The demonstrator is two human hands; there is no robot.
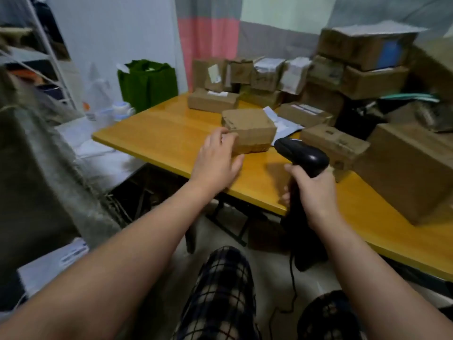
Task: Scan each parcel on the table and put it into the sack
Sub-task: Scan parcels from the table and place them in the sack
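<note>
At nine o'clock in our view hangs the grey woven sack (41, 148). Its mouth faces us, but the inside is dark and we cannot tell what it holds. At eleven o'clock, past the far corner of the table (166, 133), stands a green bag (147, 84) with something pale showing at its open top.

On the orange tabletop, at twelve o'clock from our hands, lies the brown parcel (252, 128), flat and plain-sided. A smaller labelled parcel (212, 100) sits behind it, towards eleven. A white mailer (282, 121) lies just beside the brown parcel at two o'clock. More boxes are piled along the back (267, 74), and a large carton (411, 173) sits at three o'clock.

Our left hand (218, 160) is spread wide on the brown parcel's near left corner, fingers against its end and thumb along its lower front edge, holding it between them. Our right hand (315, 190) is wrapped tightly round the handle of the black scanner (304, 155). The scanner's head points towards eleven o'clock, close to the parcel but apart from it. Its cable trails down at six o'clock.
</note>
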